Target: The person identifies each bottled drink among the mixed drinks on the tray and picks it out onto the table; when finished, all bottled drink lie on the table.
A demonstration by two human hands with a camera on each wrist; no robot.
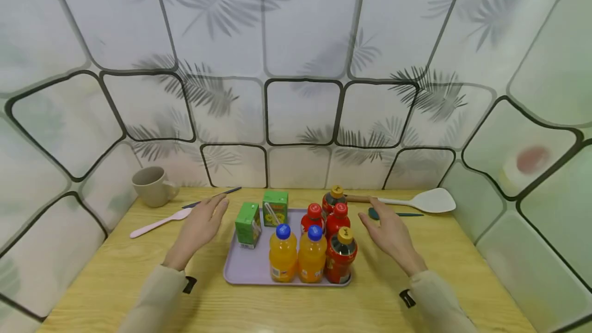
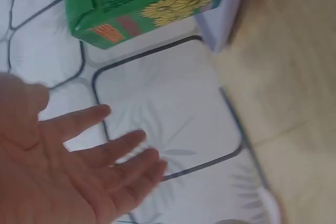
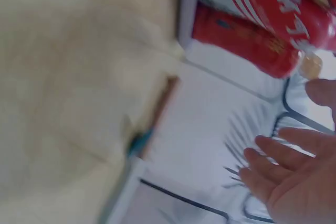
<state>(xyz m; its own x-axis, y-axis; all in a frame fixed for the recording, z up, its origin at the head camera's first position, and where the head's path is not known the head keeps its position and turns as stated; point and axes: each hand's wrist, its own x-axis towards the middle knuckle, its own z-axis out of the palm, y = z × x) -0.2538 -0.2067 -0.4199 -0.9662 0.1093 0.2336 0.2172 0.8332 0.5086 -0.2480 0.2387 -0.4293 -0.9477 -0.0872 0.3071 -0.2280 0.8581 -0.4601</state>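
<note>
Head view: wooden tabletop, back edge against a patterned curtain. Midway between left and right edges, set in from the back edge, a pale purple tray. At the tray's left side, two green drink cartons, one nearer the back edge. Along the tray's front edge, two orange drink bottles with blue caps. Towards the right edge, two red bottles with red caps, plus two dark bottles with red labels and yellow caps, one at the front right corner. To the left of the tray, apart from the cartons, the left hand, fingers extended. To the right, apart from the bottles, the right hand, fingers extended, thumb towards the tray. At the tabletop's back left corner, a grey mug; nearby, a pink spoon and a thin dark stick. Towards the back right corner, a white spatula with a brown handle end, and a teal utensil.

Left wrist view: left palm in sight, fingers loosely spread, near a flower-printed carton by the tray rim.

Right wrist view: right fingers slightly spread below red-labelled bottles; spatula handle blurred at the tabletop's back edge.
</note>
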